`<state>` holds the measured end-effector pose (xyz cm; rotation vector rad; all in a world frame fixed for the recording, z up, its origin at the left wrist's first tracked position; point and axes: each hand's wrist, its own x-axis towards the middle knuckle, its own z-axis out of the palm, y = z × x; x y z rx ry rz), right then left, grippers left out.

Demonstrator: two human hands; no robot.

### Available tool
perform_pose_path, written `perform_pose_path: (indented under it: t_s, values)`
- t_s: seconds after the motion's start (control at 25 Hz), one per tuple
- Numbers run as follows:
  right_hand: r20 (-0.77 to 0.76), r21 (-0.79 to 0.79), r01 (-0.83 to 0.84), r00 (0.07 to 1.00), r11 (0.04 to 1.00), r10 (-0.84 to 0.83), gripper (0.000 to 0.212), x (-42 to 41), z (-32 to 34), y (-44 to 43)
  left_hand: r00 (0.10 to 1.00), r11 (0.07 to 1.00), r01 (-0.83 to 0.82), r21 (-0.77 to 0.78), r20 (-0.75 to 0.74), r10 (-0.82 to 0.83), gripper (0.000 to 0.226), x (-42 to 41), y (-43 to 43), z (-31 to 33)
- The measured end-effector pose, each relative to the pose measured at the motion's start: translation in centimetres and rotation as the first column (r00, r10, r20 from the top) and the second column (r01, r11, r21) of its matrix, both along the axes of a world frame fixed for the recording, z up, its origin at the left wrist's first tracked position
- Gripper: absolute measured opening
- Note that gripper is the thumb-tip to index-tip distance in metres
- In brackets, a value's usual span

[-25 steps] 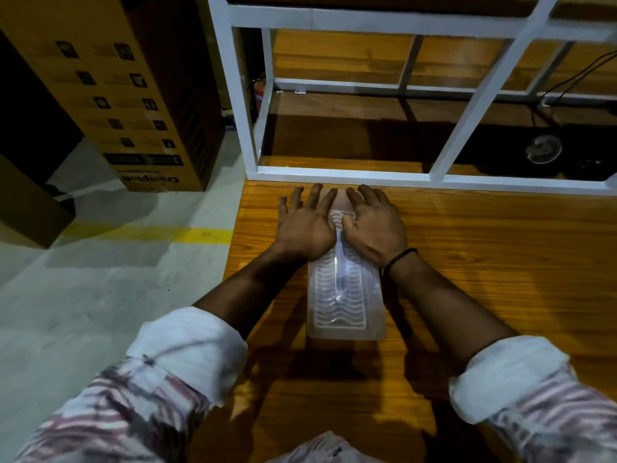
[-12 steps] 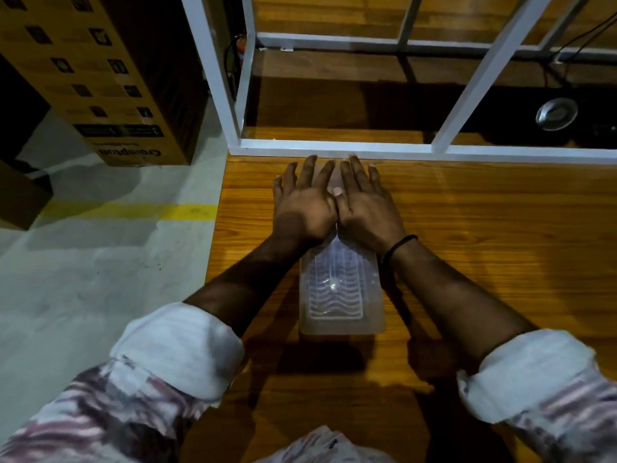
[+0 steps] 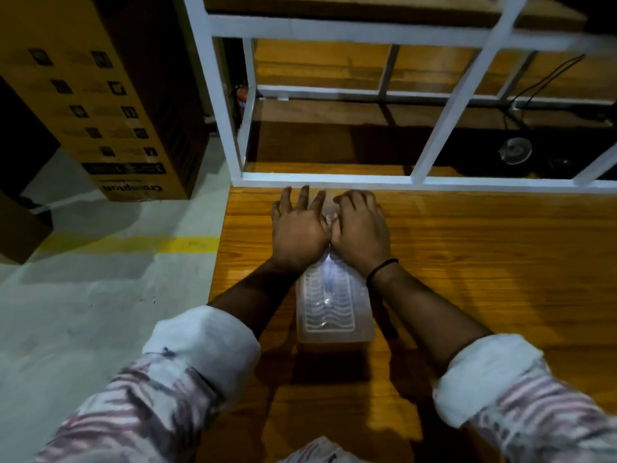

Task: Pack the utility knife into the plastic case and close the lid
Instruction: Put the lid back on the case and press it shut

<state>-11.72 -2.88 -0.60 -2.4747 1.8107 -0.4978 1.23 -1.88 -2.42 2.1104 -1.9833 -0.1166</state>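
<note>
A clear plastic case (image 3: 334, 312) with a ribbed lid lies lengthwise on the wooden table (image 3: 484, 279), lid down. Through the lid I see only a faint glinting shape, so I cannot make out the utility knife. My left hand (image 3: 298, 228) lies flat on the case's far end, fingers spread. Beside it, my right hand (image 3: 362, 228) rests on the same end with its fingers curled over the far edge. The thumbs touch in the middle. Both hands hide the case's far third.
A white metal frame (image 3: 400, 182) runs along the table's far edge, just beyond my fingertips. A tall cardboard box (image 3: 100, 95) stands on the concrete floor to the left, where the table ends. A round metal object (image 3: 514, 150) and a cable lie behind the frame.
My hands have drawn together over the case's far end until the thumbs meet. The right fingers have curled over the edge. The case has stayed where it was.
</note>
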Motion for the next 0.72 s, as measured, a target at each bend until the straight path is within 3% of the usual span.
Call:
perform_pose_path:
  t_s: [0.16, 0.28, 0.36, 0.48, 0.72]
  values:
    - [-0.038, -0.005, -0.035, 0.999, 0.999, 0.035, 0.034, 0.3, 0.5, 0.7, 0.997, 0.999, 0.037, 0.02, 0.067, -0.038, 0.062, 0.0, 0.1, 1.3]
    - [-0.037, -0.02, -0.052, 0.998, 0.998, 0.051, 0.03, 0.4, 0.0, 1.2, 0.99, 0.995, 0.095, 0.013, 0.108, -0.096, 0.063, -0.3, 0.5, 2.1]
    - [-0.022, -0.002, -0.059, 0.998, 0.998, 0.059, 0.032, 0.3, -0.4, 1.3, 0.981, 0.987, 0.158, 0.01, 0.108, -0.159, 0.061, -0.6, 0.9, 2.0]
    - [-0.017, 0.041, -0.062, 0.998, 0.997, 0.063, 0.042, 0.2, -0.3, 1.9, 0.985, 0.985, 0.172, -0.006, 0.03, -0.171, 0.037, -1.1, 1.6, 1.8]
    - [0.073, 0.214, -0.103, 0.993, 0.971, 0.089, 0.061, 0.0, -0.7, 3.1, 0.964, 0.964, 0.263, 0.044, 0.024, -0.265, 0.046, -1.3, 3.2, 2.1]
